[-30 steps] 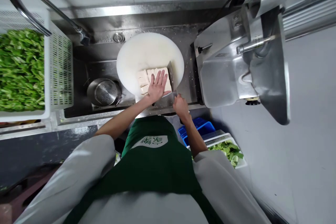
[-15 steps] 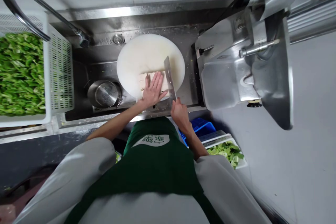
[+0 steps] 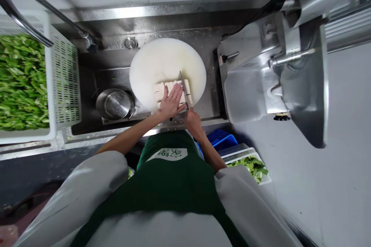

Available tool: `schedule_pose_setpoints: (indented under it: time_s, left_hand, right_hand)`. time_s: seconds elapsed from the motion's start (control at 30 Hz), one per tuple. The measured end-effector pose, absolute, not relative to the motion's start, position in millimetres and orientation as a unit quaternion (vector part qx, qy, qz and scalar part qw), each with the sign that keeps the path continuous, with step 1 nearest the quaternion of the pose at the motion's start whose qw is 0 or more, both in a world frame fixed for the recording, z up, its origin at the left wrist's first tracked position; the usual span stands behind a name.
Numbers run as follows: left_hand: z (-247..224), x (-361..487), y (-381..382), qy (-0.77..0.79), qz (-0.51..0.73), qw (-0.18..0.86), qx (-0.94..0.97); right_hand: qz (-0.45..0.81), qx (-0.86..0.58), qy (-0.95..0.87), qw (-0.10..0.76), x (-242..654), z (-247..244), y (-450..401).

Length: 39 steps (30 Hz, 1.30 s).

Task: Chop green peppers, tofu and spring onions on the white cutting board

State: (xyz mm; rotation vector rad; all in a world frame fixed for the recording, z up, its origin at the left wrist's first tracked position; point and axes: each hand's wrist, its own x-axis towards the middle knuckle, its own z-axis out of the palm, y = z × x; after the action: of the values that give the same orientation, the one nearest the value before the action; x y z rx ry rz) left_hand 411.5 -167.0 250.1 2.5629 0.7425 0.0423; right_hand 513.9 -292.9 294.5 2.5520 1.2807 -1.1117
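White blocks that look like tofu (image 3: 159, 89) lie on the near part of a round white cutting board (image 3: 156, 58), with cut lines across them. My left hand (image 3: 171, 104) rests flat on top of the blocks, fingers stretched out and thumb toward the blade. My right hand (image 3: 193, 121) is wrapped round the handle of a cleaver (image 3: 184, 87). Its blade stands upright within the tofu, close beside my left fingers, and a strip of tofu sits to the right of it. My left hand covers part of the blocks.
The board lies over a steel sink (image 3: 116, 74). Left of it are a metal pot (image 3: 116, 104), a faucet (image 3: 72, 23) and a white basket (image 3: 65, 81) of cut green peppers. A steel slicer (image 3: 249, 81) stands right; a blue crate (image 3: 222, 141) and leafy greens (image 3: 252, 168) sit below.
The cleaver has moved left and down into the tofu, leaving a strip on its right side. My right hand shifted slightly left with it. My left hand still lies on the blocks.
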Motion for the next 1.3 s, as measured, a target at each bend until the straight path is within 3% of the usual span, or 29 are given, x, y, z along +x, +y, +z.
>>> schedule_pose_setpoints:
  time_s: [0.2,0.6,0.9,1.13,1.3]
  left_hand:
    - [250.4,411.9,-166.1,0.271,0.006,0.231,0.934]
    - [255.6,408.6,-168.0,0.291,0.022,0.212,0.933]
    - [254.6,419.7,-171.3,0.292,0.033,0.213,0.932]
    - [260.0,422.9,-173.2,0.279,-0.032,0.193,0.94]
    - [279.4,425.0,-161.9,0.297,0.012,0.194,0.935]
  right_hand:
    - [-0.349,0.83,0.433,0.03,517.6,291.7,-292.4]
    - [-0.29,0.866,0.406,0.024,547.9,332.0,-311.3]
    - [-0.314,0.85,0.424,0.016,529.7,334.7,-313.6]
    - [-0.317,0.846,0.428,0.036,524.8,315.8,-307.0]
    - [-0.345,0.838,0.421,0.046,522.9,293.4,-294.6]
